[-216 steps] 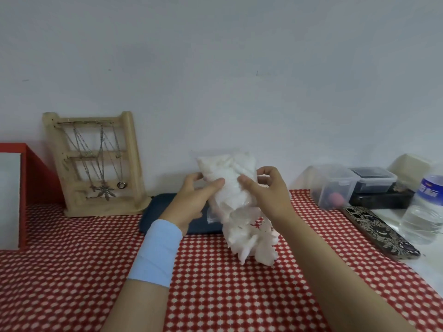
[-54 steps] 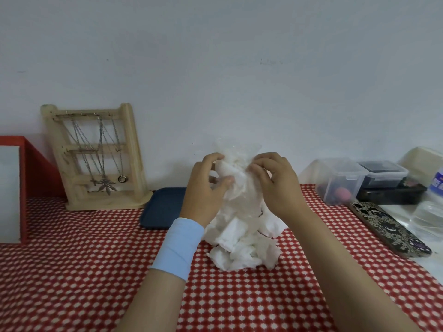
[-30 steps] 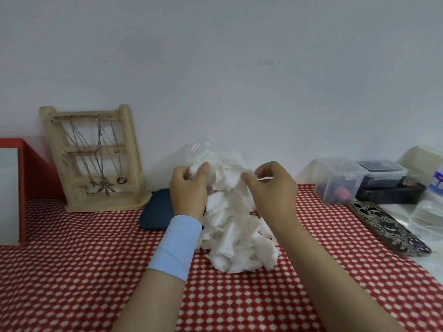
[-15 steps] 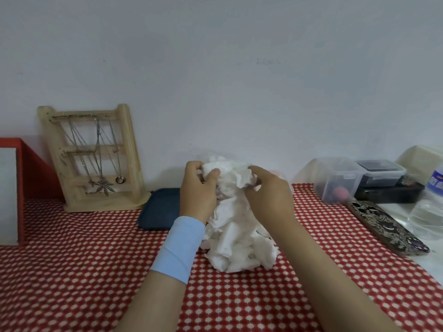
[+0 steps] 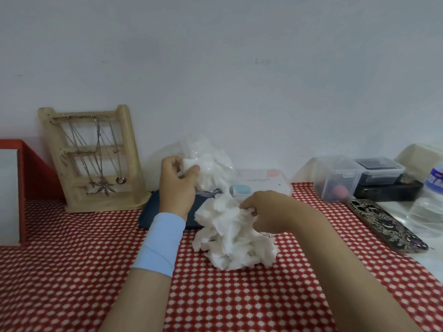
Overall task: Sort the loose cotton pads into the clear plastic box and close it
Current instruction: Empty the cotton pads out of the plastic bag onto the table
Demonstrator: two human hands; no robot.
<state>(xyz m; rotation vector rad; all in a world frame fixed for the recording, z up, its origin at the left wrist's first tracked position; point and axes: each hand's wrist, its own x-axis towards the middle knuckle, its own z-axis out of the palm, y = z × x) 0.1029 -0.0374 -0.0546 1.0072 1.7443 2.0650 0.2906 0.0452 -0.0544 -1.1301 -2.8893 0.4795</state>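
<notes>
A heap of loose white cotton pads (image 5: 236, 240) lies on the red checked cloth in front of me. My left hand (image 5: 176, 185) is raised behind the heap and grips a clear plastic bag (image 5: 208, 161) that still holds pads. My right hand (image 5: 266, 213) is low at the heap's top and pinches some of the pads. A clear plastic box with a "cosmetic puff" label (image 5: 261, 184) stands at the back by the wall, just behind my right hand.
A wooden necklace stand (image 5: 96, 159) leans on the wall at the left, with a red frame (image 5: 28, 173) beside it. A dark blue tray (image 5: 153, 212) lies behind my left wrist. Clear containers (image 5: 338, 178), a patterned phone (image 5: 386, 224) and a water bottle (image 5: 431, 200) crowd the right.
My hands have parted: the left lifted the bag up and left, the right dropped onto the heap. The labelled box behind them has come into sight.
</notes>
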